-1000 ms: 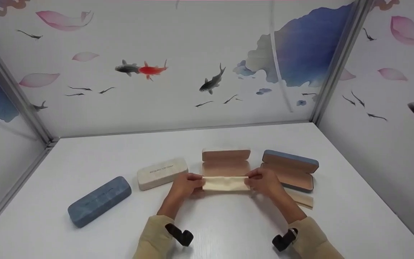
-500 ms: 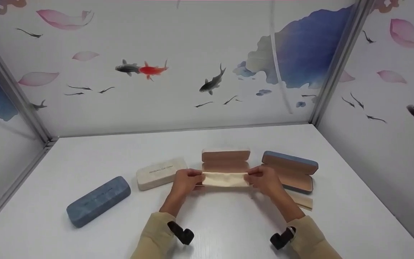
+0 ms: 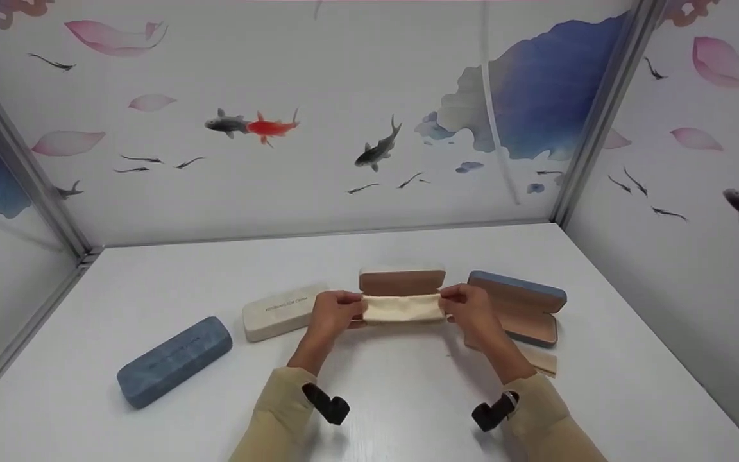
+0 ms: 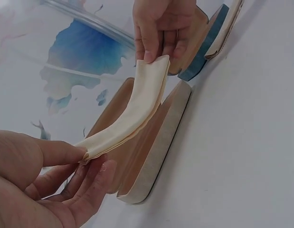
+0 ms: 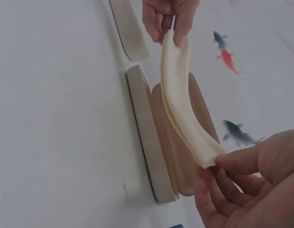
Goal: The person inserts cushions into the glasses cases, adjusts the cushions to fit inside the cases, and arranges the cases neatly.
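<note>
A cream cloth, folded into a long strip of several layers, is stretched between both hands. My left hand pinches its left end between thumb and fingers; my right hand pinches the other end. In both wrist views the strip sags in the middle. Directly behind and below it lies an open cream glasses case with a tan lining, its raised lid showing above the cloth in the head view. The cloth hides most of that case's bottom half from the head camera.
Right of the cream case lies an open blue glasses case, with a folded beige cloth in front, partly behind my right forearm. To the left are a closed cream case and a closed blue case. Printed panels enclose the table.
Both hands have moved the cloth forward, away from the body, so it now overlaps the bottom half of the open cream case in the head view. The cases have stayed put.
</note>
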The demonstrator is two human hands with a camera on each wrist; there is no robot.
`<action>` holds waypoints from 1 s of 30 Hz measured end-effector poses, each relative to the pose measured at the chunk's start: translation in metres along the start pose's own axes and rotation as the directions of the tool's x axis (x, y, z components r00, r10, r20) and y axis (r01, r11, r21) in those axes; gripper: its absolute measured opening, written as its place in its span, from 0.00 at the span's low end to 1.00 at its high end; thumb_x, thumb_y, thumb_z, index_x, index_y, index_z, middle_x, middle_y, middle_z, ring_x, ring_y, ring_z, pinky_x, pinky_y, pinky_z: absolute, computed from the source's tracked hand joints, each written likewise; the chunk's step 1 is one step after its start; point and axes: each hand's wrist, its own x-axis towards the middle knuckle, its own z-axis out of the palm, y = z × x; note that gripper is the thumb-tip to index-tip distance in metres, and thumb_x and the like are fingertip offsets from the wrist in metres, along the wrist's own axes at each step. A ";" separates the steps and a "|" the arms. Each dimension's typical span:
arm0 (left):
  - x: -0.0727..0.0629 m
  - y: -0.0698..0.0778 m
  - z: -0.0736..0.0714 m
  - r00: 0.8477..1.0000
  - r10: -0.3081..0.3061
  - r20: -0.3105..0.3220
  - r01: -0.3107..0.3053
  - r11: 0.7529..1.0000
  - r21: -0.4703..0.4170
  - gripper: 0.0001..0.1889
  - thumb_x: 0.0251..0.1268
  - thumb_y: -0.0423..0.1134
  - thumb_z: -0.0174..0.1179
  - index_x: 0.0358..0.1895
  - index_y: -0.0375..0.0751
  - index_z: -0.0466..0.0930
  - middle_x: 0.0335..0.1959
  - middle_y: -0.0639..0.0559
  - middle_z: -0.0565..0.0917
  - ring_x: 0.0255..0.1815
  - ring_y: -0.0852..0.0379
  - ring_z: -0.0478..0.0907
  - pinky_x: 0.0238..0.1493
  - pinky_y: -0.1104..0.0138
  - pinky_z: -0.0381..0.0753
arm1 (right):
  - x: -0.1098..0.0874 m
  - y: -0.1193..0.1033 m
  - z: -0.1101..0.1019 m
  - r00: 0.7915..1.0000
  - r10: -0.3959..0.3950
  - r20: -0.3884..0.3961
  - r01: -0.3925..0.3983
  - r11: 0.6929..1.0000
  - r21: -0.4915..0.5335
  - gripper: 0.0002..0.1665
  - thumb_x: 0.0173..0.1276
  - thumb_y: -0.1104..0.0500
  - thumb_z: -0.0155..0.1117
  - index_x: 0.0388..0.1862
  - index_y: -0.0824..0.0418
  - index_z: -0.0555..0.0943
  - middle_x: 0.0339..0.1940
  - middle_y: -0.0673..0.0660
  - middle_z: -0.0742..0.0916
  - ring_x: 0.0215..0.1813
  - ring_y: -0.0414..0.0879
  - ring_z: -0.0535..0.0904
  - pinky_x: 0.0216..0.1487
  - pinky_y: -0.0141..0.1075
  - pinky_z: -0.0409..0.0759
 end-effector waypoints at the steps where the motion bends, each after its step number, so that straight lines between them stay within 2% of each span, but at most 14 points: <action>1: 0.001 0.000 0.000 1.000 -0.001 -0.004 0.001 1.000 -0.002 0.13 0.67 0.29 0.61 0.52 0.27 0.82 0.47 0.37 0.86 0.38 0.55 0.86 0.43 0.64 0.88 | 0.001 -0.001 0.001 1.000 -0.002 -0.003 0.002 1.000 0.003 0.13 0.73 0.64 0.60 0.53 0.68 0.81 0.46 0.62 0.85 0.43 0.49 0.81 0.48 0.39 0.85; 8: 0.005 0.002 0.004 1.000 0.005 -0.007 -0.005 0.999 -0.046 0.12 0.68 0.30 0.62 0.51 0.28 0.83 0.44 0.40 0.86 0.38 0.56 0.85 0.45 0.62 0.88 | 0.006 -0.004 0.004 1.000 0.022 -0.009 -0.021 1.000 0.023 0.13 0.74 0.64 0.59 0.53 0.68 0.81 0.47 0.62 0.85 0.43 0.48 0.81 0.52 0.43 0.84; 12: 0.008 0.003 0.006 1.000 0.007 -0.016 -0.008 0.999 -0.054 0.12 0.68 0.30 0.61 0.51 0.27 0.83 0.43 0.41 0.86 0.38 0.55 0.84 0.44 0.63 0.88 | 0.009 -0.005 0.003 0.999 0.027 -0.022 -0.026 0.999 0.033 0.13 0.74 0.64 0.59 0.53 0.68 0.81 0.48 0.62 0.85 0.43 0.46 0.80 0.52 0.42 0.84; 15: 0.011 0.002 0.007 0.999 0.013 -0.036 -0.014 0.999 -0.047 0.12 0.69 0.29 0.60 0.52 0.27 0.83 0.44 0.40 0.85 0.37 0.56 0.83 0.43 0.64 0.88 | 0.012 -0.004 0.002 0.999 0.013 -0.031 -0.011 0.998 0.055 0.13 0.74 0.65 0.59 0.53 0.70 0.81 0.44 0.61 0.85 0.40 0.45 0.80 0.50 0.41 0.85; 19: 0.015 -0.001 0.009 0.995 0.035 -0.097 -0.038 0.999 -0.032 0.11 0.70 0.26 0.57 0.51 0.26 0.83 0.45 0.37 0.84 0.36 0.56 0.81 0.42 0.64 0.88 | 0.016 -0.004 0.003 1.000 0.010 -0.025 -0.008 0.996 0.092 0.13 0.72 0.67 0.58 0.51 0.72 0.81 0.36 0.58 0.85 0.36 0.44 0.79 0.46 0.39 0.84; 23: 0.018 -0.002 0.011 0.988 0.053 -0.146 -0.057 0.998 -0.023 0.10 0.69 0.25 0.57 0.49 0.25 0.83 0.44 0.36 0.84 0.35 0.56 0.81 0.40 0.64 0.88 | 0.019 -0.005 0.006 0.999 0.043 -0.010 -0.042 0.995 0.090 0.14 0.72 0.66 0.58 0.53 0.71 0.80 0.39 0.58 0.84 0.38 0.44 0.79 0.47 0.39 0.84; 30: 0.020 -0.004 0.012 0.984 0.065 -0.168 -0.071 0.997 -0.027 0.10 0.68 0.25 0.58 0.49 0.25 0.84 0.44 0.34 0.86 0.34 0.56 0.82 0.39 0.64 0.88 | 0.023 -0.004 0.005 0.999 0.038 -0.038 -0.035 0.997 0.073 0.14 0.73 0.64 0.58 0.54 0.69 0.81 0.43 0.61 0.84 0.41 0.47 0.79 0.49 0.41 0.83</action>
